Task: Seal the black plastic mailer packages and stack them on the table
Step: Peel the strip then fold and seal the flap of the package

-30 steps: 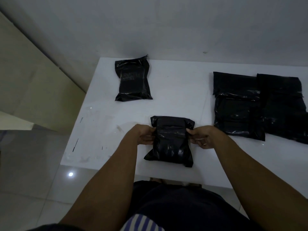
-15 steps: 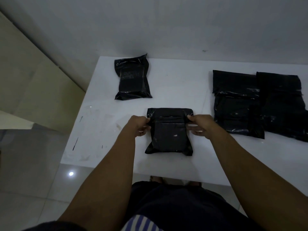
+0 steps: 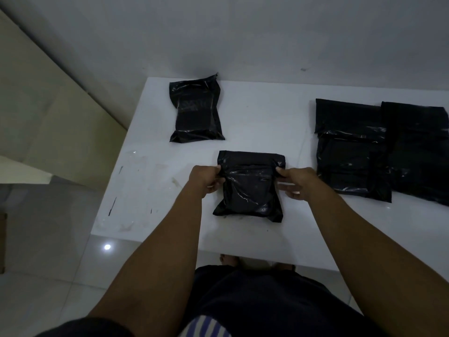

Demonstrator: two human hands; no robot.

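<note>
Head view. A white worktop (image 3: pixel 267 113) stands against a pale wall and carries four black plastic mailers.

The middle mailer (image 3: pixel 250 190) lies flat near the front edge of the worktop, its far end folded over towards the person, so that a straight fold forms its far edge. It bulges over a block-shaped filling. The black film hides what that filling is.

The left grip (image 3: pixel 206 177) holds the left edge of this mailer just below the fold, with its fingers curled round the plastic. The right grip (image 3: pixel 297 182) pinches the right edge at the same height, thumb on top and the other fingers curled beside it. Both forearms reach in from the bottom of the picture.

A second mailer (image 3: pixel 195 110) lies in the far left part of the worktop, well apart from the first. It is puffed up round a rectangular content, and its far end is crumpled.

Two flatter mailers lie on the right: the nearer right mailer (image 3: pixel 352 152) and the outer right mailer (image 3: pixel 418 152), whose edges overlap. Their contents cannot be made out.

Beyond the left edge of the worktop, glossy floor tiles (image 3: pixel 48 239) show a small bright reflection.
</note>
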